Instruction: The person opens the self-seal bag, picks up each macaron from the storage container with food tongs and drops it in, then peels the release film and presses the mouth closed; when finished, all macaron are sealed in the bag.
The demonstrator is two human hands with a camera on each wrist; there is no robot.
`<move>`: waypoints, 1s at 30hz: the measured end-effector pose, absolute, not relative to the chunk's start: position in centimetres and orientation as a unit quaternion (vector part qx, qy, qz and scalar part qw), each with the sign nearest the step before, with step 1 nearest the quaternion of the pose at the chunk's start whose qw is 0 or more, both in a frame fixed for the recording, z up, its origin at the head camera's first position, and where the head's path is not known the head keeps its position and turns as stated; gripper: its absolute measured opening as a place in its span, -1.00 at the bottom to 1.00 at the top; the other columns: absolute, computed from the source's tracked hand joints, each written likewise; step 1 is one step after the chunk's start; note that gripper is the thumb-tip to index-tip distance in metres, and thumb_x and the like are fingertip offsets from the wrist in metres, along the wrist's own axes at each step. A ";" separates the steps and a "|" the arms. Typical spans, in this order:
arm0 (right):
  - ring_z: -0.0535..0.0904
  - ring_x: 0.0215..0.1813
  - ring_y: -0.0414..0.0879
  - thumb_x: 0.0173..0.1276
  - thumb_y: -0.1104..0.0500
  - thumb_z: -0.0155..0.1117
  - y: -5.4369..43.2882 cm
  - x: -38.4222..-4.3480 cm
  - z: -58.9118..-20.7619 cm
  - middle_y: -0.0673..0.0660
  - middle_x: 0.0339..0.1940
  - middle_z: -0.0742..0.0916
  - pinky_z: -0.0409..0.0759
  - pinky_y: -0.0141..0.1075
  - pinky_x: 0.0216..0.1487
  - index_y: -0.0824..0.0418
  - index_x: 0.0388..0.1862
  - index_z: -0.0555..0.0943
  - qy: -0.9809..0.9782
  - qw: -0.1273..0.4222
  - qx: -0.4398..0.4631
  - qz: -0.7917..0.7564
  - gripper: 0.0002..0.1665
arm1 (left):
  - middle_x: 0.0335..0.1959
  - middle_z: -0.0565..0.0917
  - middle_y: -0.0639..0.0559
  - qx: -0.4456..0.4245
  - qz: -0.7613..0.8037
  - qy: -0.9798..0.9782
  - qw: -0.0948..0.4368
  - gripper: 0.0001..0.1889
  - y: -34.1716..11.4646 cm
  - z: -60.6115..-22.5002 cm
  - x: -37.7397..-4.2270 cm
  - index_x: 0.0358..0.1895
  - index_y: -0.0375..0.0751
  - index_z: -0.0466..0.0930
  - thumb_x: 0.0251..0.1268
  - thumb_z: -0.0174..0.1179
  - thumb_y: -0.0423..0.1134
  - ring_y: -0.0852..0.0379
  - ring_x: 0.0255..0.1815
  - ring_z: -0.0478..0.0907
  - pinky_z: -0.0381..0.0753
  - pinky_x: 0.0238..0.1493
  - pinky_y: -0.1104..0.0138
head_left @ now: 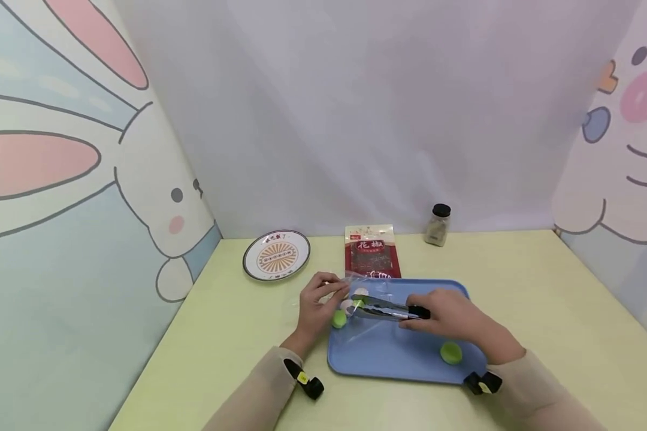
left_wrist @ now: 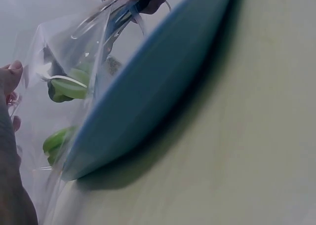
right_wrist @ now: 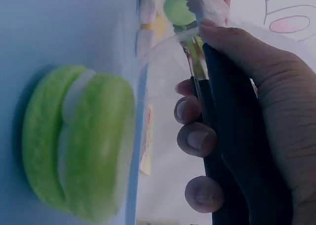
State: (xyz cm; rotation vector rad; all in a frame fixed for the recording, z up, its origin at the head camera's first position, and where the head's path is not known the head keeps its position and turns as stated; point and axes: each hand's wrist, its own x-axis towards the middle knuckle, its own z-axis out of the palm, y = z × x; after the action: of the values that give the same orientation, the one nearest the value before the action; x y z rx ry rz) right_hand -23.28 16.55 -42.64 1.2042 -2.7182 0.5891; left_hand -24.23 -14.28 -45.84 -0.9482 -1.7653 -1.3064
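My left hand (head_left: 318,305) pinches the edge of a clear plastic bag (left_wrist: 49,111) over the left end of a blue tray (head_left: 388,359). With my right hand (head_left: 447,311) I grip black-handled metal tongs (head_left: 390,311), whose tips reach into the bag's mouth. Between the tips is a green macaron (right_wrist: 178,9). Two pale macarons (head_left: 347,307) and another green macaron (head_left: 339,319) show near my left fingers, overlapped by the bag. A separate green macaron (right_wrist: 89,141) stands on the tray's right part, below my right wrist.
Behind the tray lies a red spice packet (head_left: 372,254). A white patterned plate (head_left: 277,255) is at the back left, and a small black-capped jar (head_left: 438,225) stands at the back right. Printed cloth walls (head_left: 356,120) enclose the yellow table (head_left: 544,287).
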 end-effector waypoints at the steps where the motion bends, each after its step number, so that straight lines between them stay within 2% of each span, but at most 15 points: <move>1: 0.26 -0.66 -0.44 0.31 -0.34 0.32 16.5 -23.4 -42.5 -0.32 -0.68 0.44 0.26 -0.46 -0.62 -0.20 -0.34 0.56 -0.894 0.060 0.398 0.195 -0.69 | -0.25 0.61 -0.24 -0.369 -0.509 -0.686 0.366 -0.79 -14.3 -45.8 -24.4 -0.22 -0.46 0.76 0.03 0.40 -0.65 -0.09 -0.22 0.58 0.59 -0.26 0.32; 10: 0.24 -0.64 -0.42 0.28 -0.36 0.34 16.3 -23.5 -42.2 -0.29 -0.68 0.43 0.25 -0.46 -0.60 -0.12 -0.32 0.62 -0.895 0.047 0.402 0.185 -0.63 | -0.25 0.62 -0.22 -0.369 -0.505 -0.687 0.371 -0.80 -14.3 -46.0 -24.9 -0.22 -0.44 0.77 0.04 0.42 -0.62 -0.06 -0.22 0.60 0.59 -0.30 0.33; 16: 0.25 -0.65 -0.41 0.27 -0.37 0.34 16.5 -23.2 -42.5 -0.29 -0.68 0.42 0.24 -0.45 -0.59 -0.10 -0.32 0.60 -0.900 0.034 0.393 0.185 -0.60 | -0.19 0.63 -0.15 -0.360 -0.509 -0.695 0.358 -0.80 -14.5 -48.1 -25.7 -0.17 -0.35 0.79 0.11 0.43 -0.53 -0.04 -0.17 0.60 0.59 -0.26 0.35; 23: 0.23 -0.65 -0.38 0.17 -0.50 0.32 16.8 -23.1 -42.4 -0.26 -0.69 0.38 0.19 -0.43 -0.61 -0.02 -0.27 0.57 -0.915 0.045 0.366 0.160 -0.39 | -0.18 0.63 -0.17 -0.375 -0.504 -0.691 0.358 -0.80 -14.5 -48.4 -25.9 -0.17 -0.34 0.79 0.10 0.43 -0.54 -0.05 -0.16 0.60 0.59 -0.27 0.33; 30: 0.27 -0.60 -0.36 0.07 -0.56 0.34 17.5 -23.1 -41.9 -0.25 -0.58 0.48 0.25 -0.40 -0.58 -0.02 -0.28 0.54 -0.931 0.045 0.335 0.137 -0.32 | -0.20 0.63 -0.16 -0.365 -0.501 -0.697 0.361 -0.79 -14.5 -48.5 -25.8 -0.19 -0.36 0.79 0.07 0.43 -0.56 -0.03 -0.18 0.59 0.58 -0.28 0.35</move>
State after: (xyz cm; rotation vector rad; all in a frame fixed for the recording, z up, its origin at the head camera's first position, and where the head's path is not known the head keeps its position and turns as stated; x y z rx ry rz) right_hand -23.10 17.49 -41.90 1.0238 -2.8433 0.4173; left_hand -25.82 -14.49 -48.48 -0.9412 -1.7950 -1.2919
